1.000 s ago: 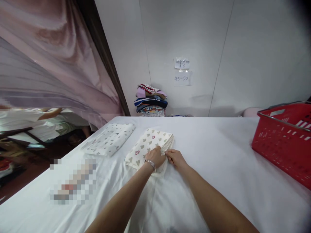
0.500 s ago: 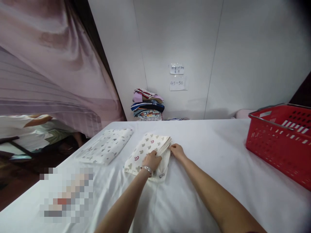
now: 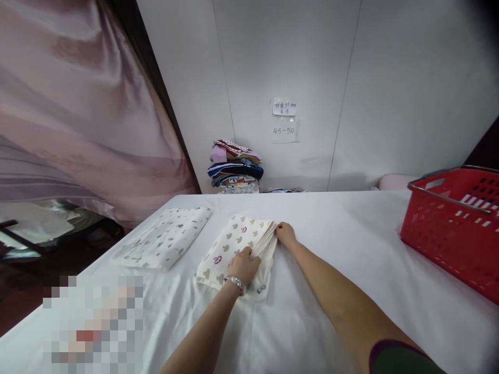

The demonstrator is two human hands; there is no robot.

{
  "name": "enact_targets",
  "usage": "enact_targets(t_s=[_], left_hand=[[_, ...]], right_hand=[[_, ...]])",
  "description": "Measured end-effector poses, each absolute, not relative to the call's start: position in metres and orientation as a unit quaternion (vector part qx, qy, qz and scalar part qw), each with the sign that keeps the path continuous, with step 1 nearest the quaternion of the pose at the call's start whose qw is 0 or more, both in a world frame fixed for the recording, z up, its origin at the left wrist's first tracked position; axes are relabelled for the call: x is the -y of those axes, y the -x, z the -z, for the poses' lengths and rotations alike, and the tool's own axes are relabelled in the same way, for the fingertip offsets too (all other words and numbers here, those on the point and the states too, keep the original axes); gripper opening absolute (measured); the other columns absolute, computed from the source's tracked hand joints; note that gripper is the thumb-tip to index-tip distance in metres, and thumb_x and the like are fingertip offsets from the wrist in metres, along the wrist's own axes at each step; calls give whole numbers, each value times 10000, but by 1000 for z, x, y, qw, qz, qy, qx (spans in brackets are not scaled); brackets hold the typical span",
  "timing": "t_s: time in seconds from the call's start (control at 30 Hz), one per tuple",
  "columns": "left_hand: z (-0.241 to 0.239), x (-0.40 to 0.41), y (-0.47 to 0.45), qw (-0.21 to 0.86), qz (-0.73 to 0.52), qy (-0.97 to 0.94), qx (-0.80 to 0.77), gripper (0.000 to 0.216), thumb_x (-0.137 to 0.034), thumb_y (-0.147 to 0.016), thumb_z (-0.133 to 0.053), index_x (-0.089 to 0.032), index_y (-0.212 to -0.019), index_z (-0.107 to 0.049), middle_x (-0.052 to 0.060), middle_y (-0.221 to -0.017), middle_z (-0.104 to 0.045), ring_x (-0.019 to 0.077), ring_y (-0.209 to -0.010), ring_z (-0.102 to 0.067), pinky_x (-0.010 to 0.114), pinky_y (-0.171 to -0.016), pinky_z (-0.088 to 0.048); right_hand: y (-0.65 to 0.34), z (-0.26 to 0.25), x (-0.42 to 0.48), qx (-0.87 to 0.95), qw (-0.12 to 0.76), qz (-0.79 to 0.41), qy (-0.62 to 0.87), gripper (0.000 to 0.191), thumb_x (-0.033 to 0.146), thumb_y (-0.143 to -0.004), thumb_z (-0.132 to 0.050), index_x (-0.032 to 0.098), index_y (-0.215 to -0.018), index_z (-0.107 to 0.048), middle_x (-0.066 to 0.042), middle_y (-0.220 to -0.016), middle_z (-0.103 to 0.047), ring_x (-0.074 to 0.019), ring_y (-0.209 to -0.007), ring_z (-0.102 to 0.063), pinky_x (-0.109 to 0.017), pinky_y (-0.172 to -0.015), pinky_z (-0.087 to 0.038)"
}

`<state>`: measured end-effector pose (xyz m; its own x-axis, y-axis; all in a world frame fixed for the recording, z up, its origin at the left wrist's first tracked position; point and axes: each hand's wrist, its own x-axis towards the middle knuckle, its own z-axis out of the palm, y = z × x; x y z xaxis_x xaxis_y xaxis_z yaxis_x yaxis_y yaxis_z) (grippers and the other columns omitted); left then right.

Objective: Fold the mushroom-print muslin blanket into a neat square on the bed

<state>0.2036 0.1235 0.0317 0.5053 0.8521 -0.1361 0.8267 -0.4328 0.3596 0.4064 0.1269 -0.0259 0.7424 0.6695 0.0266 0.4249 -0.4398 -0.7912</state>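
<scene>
A folded cream cloth (image 3: 230, 244) with grey and red mushroom-like prints lies in the middle of the table, its several layers fanned along the right side. My left hand (image 3: 245, 266), with a bracelet at the wrist, rests on the cloth's near right part, its fingers closed on the layered folds. At the far right corner, my right hand (image 3: 287, 234) pinches the edge of the same cloth; its fingertips are partly hidden. To the left lies another folded white cloth (image 3: 166, 239) with small dark prints, which neither hand touches.
A red plastic basket (image 3: 452, 228) with a metal handle stands on the right of the white-covered table (image 3: 335, 223). Behind the table is a stack of folded clothes (image 3: 236, 169) by the wall. A pink curtain (image 3: 128, 119) hangs at the left. A blurred-out patch covers the near left.
My hands keep their hold on the cream cloth; its layers at the right are spread slightly more. The camera view has shifted a little, and the person behind the curtain no longer shows.
</scene>
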Motion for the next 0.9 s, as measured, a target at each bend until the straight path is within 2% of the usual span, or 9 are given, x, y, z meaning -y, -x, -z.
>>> enact_targets(t_s=[0.4, 0.63, 0.77, 0.9], left_hand=[[-31, -118, -208, 144, 5, -866, -479, 290, -378, -765, -402, -196, -936, -549, 109, -972, -648, 275, -923, -597, 344, -726, -437], [-36, -118, -216, 146, 25, -872, -466, 378, -430, -738, -440, -192, -1020, -524, 115, -980, -643, 284, -921, -596, 357, -720, -443], [-39, -117, -219, 137, 35, -876, -462, 396, -456, -732, -451, -187, -1015, -514, 113, -996, -638, 279, -935, -593, 354, -738, -444], [-41, -111, -221, 113, 25, -889, -442, 484, -549, -722, -440, -179, -1027, -500, 118, -1073, -598, 281, -952, -584, 371, -760, -446]], right_hand=[[-410, 28, -125, 342, 398, -157, 837, 186, 192, -751, -479, 167, -776, -661, -63, -816, -663, -149, -743, -567, -219, -617, -359], [-396, 22, -99, 340, 419, -228, 811, 132, 235, -736, -535, 149, -787, -620, -3, -554, -592, -112, -498, -517, -209, -513, -350], [-375, 26, -80, 330, 449, -281, 781, 82, 239, -707, -578, 165, -678, -560, 50, -414, -492, -88, -378, -441, -199, -428, -315], [-358, 21, -71, 319, 489, -344, 736, 153, 205, -713, -559, 181, -583, -481, 64, -378, -457, -67, -321, -389, -190, -371, -281]])
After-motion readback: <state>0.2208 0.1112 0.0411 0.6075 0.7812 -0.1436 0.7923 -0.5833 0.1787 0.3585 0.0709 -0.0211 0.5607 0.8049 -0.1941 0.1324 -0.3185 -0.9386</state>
